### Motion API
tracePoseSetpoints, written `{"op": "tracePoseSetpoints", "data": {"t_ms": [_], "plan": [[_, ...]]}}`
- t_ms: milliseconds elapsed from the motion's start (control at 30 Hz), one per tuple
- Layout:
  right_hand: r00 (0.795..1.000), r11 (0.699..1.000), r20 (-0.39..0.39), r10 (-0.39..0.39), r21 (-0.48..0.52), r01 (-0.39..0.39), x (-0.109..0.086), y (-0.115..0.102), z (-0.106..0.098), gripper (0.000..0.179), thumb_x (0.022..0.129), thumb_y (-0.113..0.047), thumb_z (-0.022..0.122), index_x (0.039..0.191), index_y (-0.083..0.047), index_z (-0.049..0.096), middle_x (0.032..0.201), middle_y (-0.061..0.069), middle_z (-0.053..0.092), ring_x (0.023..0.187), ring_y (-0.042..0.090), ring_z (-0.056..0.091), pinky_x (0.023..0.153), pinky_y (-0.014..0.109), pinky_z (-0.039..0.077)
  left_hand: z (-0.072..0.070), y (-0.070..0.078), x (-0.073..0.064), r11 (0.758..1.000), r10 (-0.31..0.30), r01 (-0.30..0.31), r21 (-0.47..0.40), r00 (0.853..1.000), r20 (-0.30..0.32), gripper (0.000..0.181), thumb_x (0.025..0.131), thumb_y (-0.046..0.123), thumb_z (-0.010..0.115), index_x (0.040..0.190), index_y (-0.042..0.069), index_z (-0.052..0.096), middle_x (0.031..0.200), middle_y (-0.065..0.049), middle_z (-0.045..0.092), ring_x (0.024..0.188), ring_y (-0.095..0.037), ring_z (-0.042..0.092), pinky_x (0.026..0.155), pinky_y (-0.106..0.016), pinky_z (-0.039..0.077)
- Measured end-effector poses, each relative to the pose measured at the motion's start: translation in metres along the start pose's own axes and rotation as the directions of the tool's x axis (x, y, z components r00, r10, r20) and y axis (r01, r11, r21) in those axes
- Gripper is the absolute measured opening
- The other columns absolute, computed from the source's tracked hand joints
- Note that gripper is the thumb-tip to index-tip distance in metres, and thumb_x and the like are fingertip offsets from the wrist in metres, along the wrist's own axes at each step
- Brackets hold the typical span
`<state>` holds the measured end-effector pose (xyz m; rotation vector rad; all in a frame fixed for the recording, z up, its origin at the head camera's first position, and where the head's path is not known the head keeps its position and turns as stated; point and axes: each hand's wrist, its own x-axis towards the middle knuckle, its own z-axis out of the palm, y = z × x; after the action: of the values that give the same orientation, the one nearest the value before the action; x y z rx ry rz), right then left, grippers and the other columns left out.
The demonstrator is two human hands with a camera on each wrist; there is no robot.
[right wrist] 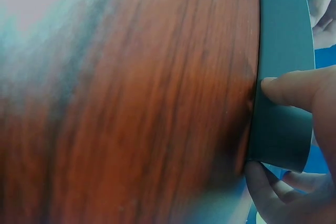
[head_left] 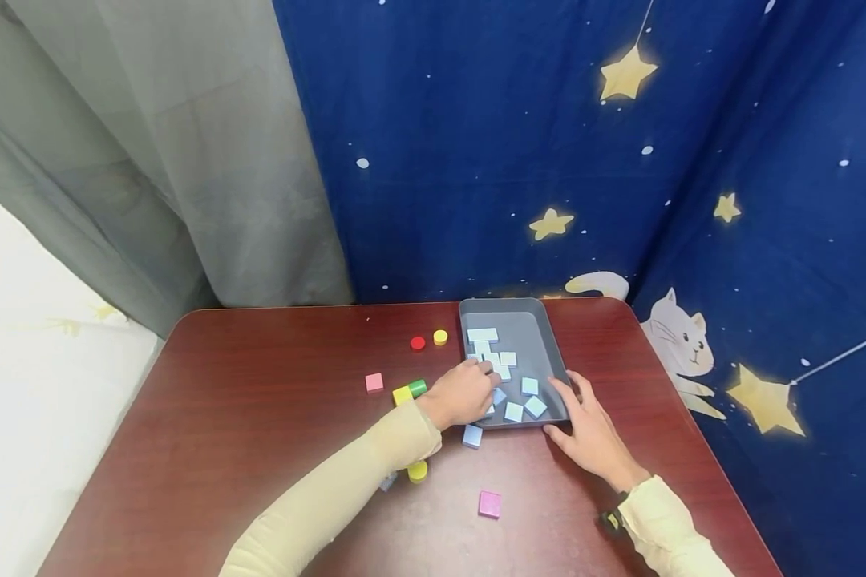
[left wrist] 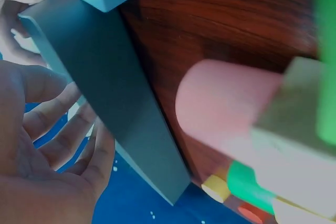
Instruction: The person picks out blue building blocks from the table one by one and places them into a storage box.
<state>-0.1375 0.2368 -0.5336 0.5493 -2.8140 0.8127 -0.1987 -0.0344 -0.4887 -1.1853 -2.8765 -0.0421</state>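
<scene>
A dark grey tray [head_left: 530,328] stands on the table, with several pale blue blocks [head_left: 530,386] lying loose in it. Over its left side reaches my left hand [head_left: 464,393], fingers bent down among the blocks. From the left wrist view the left hand's fingers [left wrist: 58,140] curve spread behind the tray wall [left wrist: 100,72], which hides their tips; I cannot tell whether they pinch a block. My right hand [head_left: 590,433] grips the tray's near right corner. Its thumb [right wrist: 283,90] presses the near wall while the other fingers lie around the side.
One pale blue block [head_left: 472,437] sits just outside the tray's near edge. A magenta block [head_left: 489,505] lies nearer me. Left of the tray are a red disc [head_left: 418,343], a yellow disc [head_left: 440,337], a pink block [head_left: 374,383] and a green cylinder [head_left: 418,388]. Curtains hang behind the table.
</scene>
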Motion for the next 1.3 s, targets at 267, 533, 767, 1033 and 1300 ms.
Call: {"op": "tracePoseSetpoints", "data": {"t_ms": [267,533,767,1033,1300], "plan": [[0.999,1.000,0.030,0.024,0.008,-0.024,-0.002,0.002,-0.001,0.082,0.088,-0.008,0.090,0.160,-0.006,0.051,0.164,0.030,0.034,0.119,0.049,0.065,0.098,0.070,0.056,-0.011,0.001,-0.021,0.999,0.038,-0.039,-0.020,0.998,-0.057,0.027,0.108,0.024,0.067,0.129,0.012,0.078,0.126,-0.006,0.074,0.112,-0.021,0.065,0.102,-0.029,0.054],[0.999,1.000,0.020,0.027,-0.006,-0.027,-0.003,0.003,-0.002,0.083,0.086,-0.008,0.092,0.159,-0.007,0.052,0.163,0.030,0.035,0.119,0.048,0.066,0.097,0.070,0.056,-0.015,0.009,-0.044,0.994,0.093,-0.099,-0.043,0.988,-0.126,0.025,0.106,0.026,0.071,0.127,0.015,0.080,0.127,-0.005,0.073,0.114,-0.021,0.065,0.104,-0.032,0.054],[1.000,1.000,0.016,0.014,-0.005,-0.014,-0.002,0.004,-0.001,0.083,0.086,-0.008,0.092,0.159,-0.007,0.052,0.162,0.030,0.035,0.119,0.048,0.067,0.095,0.069,0.057,-0.007,0.012,-0.070,0.987,0.162,-0.163,0.003,0.978,-0.134,0.019,0.107,0.026,0.070,0.121,0.022,0.082,0.120,-0.002,0.070,0.103,-0.019,0.061,0.090,-0.029,0.056],[1.000,1.000,0.023,0.016,-0.007,-0.016,0.000,0.004,-0.002,0.082,0.087,-0.009,0.091,0.159,-0.007,0.051,0.163,0.030,0.034,0.120,0.049,0.066,0.095,0.070,0.057,0.000,0.016,-0.083,0.974,0.225,-0.223,0.037,0.974,-0.041,0.021,0.110,0.024,0.068,0.123,0.024,0.084,0.124,0.003,0.072,0.115,-0.017,0.065,0.102,-0.027,0.054],[1.000,1.000,0.027,0.014,-0.001,-0.014,0.000,0.003,0.001,0.082,0.087,-0.009,0.091,0.159,-0.007,0.051,0.163,0.030,0.034,0.120,0.048,0.066,0.096,0.069,0.057,0.006,0.018,-0.087,0.971,0.238,-0.238,0.025,0.971,0.001,0.025,0.112,0.021,0.064,0.130,0.022,0.081,0.135,0.004,0.074,0.125,-0.017,0.068,0.110,-0.027,0.051]]}}
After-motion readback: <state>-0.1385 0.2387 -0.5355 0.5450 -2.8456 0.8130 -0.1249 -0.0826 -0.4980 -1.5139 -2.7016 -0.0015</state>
